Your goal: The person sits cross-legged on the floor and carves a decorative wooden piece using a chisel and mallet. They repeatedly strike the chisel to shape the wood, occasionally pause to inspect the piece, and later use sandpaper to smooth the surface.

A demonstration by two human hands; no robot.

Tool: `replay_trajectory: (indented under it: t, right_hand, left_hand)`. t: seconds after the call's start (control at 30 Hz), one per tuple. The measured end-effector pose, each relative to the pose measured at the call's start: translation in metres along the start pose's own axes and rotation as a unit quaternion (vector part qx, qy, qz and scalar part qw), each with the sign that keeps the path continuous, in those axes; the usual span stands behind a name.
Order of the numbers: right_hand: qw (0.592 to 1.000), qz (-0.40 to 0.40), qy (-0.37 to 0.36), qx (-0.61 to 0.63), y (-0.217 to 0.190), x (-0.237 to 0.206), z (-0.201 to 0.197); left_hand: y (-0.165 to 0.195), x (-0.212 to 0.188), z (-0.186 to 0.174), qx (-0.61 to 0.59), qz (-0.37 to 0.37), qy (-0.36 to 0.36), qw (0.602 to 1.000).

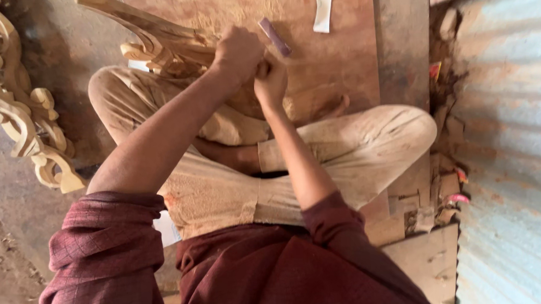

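Left hand [238,52] closed, gripping pale carved scrolled wooden piece [158,39], which rests across lap, over left knee. Right hand [270,80] closed around slim purple-handled tool [275,37], handle jutting up past knuckles; tip hidden. Hands touching. Person seated cross-legged on brown wooden board [315,48]. More pale carved wooden scrollwork [23,118] lies well apart at left. Corrugated metal wall [504,144] at right.

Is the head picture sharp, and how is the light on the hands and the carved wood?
Head view: soft, even daylight, no glare; both hands, left hand and right hand, look slightly blurred; the carved wood is fairly sharp; dark shadow lies under the crossed legs.
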State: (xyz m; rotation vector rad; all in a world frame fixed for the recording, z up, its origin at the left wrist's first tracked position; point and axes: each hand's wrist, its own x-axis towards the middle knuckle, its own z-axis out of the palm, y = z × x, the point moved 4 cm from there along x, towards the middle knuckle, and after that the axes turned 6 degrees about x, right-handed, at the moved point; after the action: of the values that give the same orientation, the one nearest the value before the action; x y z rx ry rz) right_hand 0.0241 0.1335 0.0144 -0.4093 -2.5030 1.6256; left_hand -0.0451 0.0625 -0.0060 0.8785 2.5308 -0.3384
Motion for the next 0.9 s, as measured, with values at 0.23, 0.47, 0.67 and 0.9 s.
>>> replay_trajectory:
  t: [0.23, 0.47, 0.67, 0.9]
  right_hand:
    - [1.000, -0.018, 0.001, 0.020, 0.000, -0.033, -0.026]
    - [0.997, -0.030, 0.006, 0.075, -0.004, 0.010, -0.018]
    - [0.995, -0.015, -0.030, -0.093, -0.002, -0.028, -0.018]
    - [0.998, -0.049, 0.023, -0.022, 0.033, -0.041, -0.057]
  left_hand:
    - [0.002, 0.000, -0.003, 0.068, 0.013, 0.078, 0.995]
    - [0.002, 0.002, 0.003, 0.078, -0.007, -0.004, 0.997]
    - [0.004, 0.001, 0.003, 0.063, -0.002, -0.013, 0.998]
    - [-0.009, -0.003, 0.001, 0.045, -0.010, 0.036, 0.998]
